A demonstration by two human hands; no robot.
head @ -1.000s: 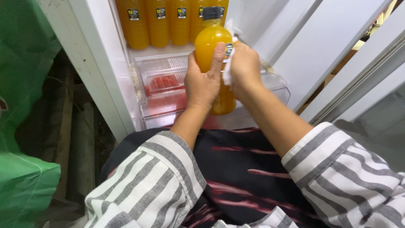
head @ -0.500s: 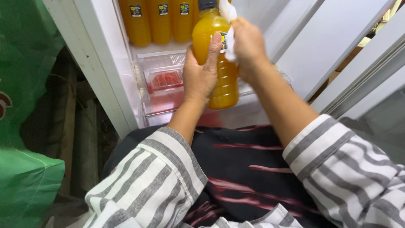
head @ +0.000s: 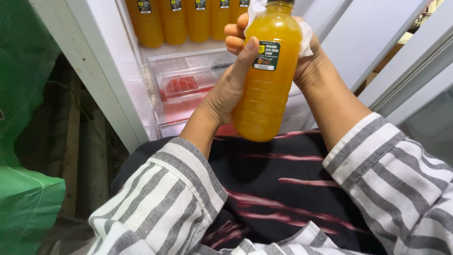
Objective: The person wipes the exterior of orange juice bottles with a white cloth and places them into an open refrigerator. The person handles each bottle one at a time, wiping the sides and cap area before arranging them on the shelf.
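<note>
Sleeves: two, grey-and-white striped, at the lower left and lower right of the view, over a dark patterned cloth across the lap.
Hands: two, both up in front of the open fridge and meeting around one bottle.
Left hand (head: pixel 225 92): forearm rising from the left sleeve, palm against the bottle's left side, thumb laid up along its front beside the label; closed on the bottle.
Right hand (head: pixel 302 59): forearm rising from the right sleeve, wrapped behind the bottle's upper half, fingertips (head: pixel 234 32) showing past its left shoulder; it presses a white cloth (head: pixel 306 38) against the bottle.
Held bottle (head: pixel 266 78): one, clear plastic, filled with orange juice, dark cap, one dark label on the front; upright, held between both hands in front of the drawer, clear of the shelf.
Clear drawer (head: pixel 188 78): one, below the shelf edge, with something red inside; what it is cannot be told.
Shelf bottles (head: pixel 186 19): at least four of the same orange kind, in a row along the shelf's front edge, tops cut off by the frame.
Green bag (head: pixel 23 198): one, left of the fridge wall, at the far left edge of the view.
</note>
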